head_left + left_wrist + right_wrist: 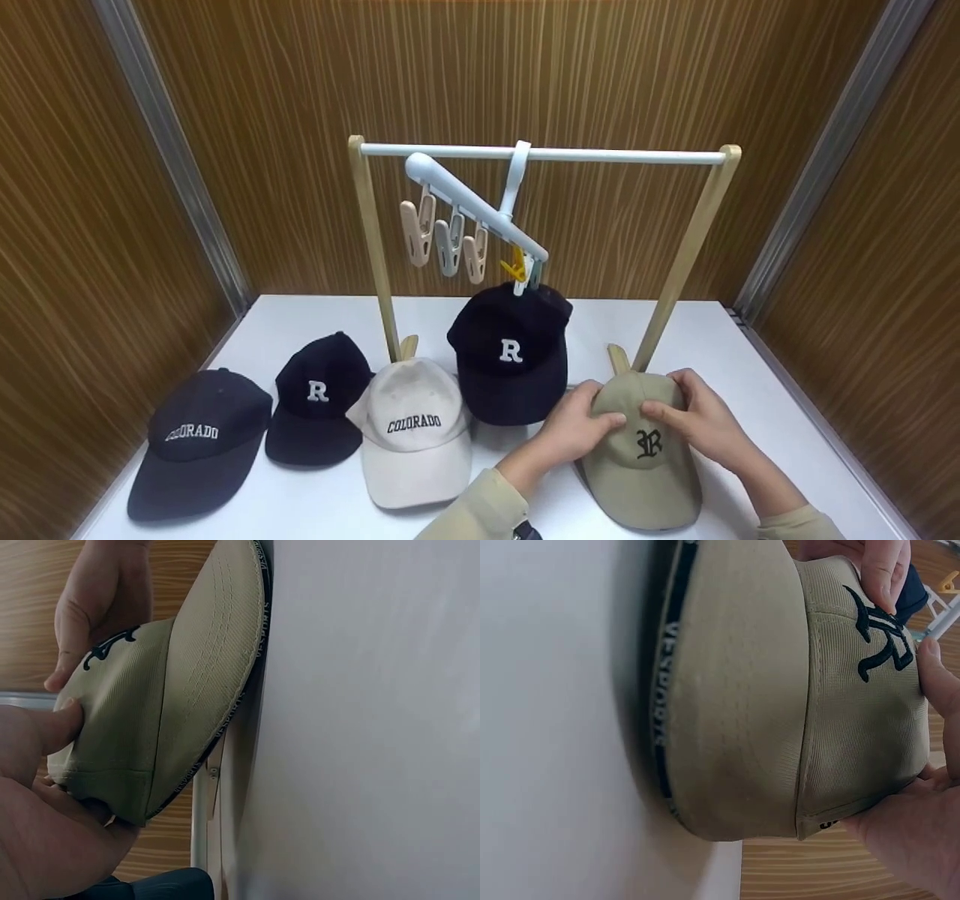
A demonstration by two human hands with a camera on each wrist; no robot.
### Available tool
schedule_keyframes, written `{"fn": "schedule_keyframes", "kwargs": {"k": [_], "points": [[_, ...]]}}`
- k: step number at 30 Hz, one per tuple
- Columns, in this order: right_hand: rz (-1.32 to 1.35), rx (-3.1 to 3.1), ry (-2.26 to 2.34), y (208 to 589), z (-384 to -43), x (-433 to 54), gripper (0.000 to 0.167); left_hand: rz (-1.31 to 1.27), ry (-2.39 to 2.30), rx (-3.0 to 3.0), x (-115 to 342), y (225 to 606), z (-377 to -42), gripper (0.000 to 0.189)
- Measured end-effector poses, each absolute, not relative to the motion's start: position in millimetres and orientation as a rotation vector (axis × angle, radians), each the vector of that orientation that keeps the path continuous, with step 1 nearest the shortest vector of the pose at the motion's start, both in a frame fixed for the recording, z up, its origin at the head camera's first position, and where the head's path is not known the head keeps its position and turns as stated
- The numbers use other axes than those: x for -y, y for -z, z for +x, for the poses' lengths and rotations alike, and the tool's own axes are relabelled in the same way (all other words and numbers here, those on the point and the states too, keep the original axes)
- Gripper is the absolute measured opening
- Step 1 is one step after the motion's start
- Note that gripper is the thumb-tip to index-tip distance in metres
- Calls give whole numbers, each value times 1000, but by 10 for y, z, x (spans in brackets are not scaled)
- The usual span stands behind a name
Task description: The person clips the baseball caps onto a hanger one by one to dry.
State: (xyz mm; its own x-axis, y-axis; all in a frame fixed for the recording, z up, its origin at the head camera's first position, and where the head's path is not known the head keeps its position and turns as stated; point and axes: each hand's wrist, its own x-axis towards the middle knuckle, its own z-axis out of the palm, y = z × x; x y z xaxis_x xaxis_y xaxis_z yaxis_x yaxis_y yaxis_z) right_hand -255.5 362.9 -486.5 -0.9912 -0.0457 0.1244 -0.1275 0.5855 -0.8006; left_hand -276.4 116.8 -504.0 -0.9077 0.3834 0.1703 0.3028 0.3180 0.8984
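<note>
An olive-khaki baseball cap point(637, 480) with a dark embroidered letter stands at the right of the white table, brim toward me. My left hand point(577, 424) grips its left side, thumb on the crown front and fingers behind. On the opposite side my right hand point(705, 420) holds the crown the same way, its thumb above the letter. Both wrist views show the brim's edge, with printed lettering, close to the table surface. Left of the hands, a black cap point(510, 390) with a white R hangs from clips of a pale blue clip hanger point(480, 206).
A beige Colorado cap point(416, 457), a small black R cap point(319, 405) and a dark Colorado cap point(199, 442) line the table's left half. The hanger hooks on a rack's white bar point(622, 156); several clothespins point(448, 247) dangle from it. Wood-grain panels surround the table point(750, 352).
</note>
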Motion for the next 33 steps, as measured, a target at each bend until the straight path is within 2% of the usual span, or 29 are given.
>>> {"fn": "schedule_keyframes", "kwargs": {"k": [7, 33], "points": [[185, 2661, -1378, 4825, -2538, -3574, 48, 699, -1683, -2526, -1122, 5012, -2745, 27], [279, 2557, -1411, 4598, -2456, -3325, 39, 778, -1774, -2496, -891, 4780, -2697, 25]]}}
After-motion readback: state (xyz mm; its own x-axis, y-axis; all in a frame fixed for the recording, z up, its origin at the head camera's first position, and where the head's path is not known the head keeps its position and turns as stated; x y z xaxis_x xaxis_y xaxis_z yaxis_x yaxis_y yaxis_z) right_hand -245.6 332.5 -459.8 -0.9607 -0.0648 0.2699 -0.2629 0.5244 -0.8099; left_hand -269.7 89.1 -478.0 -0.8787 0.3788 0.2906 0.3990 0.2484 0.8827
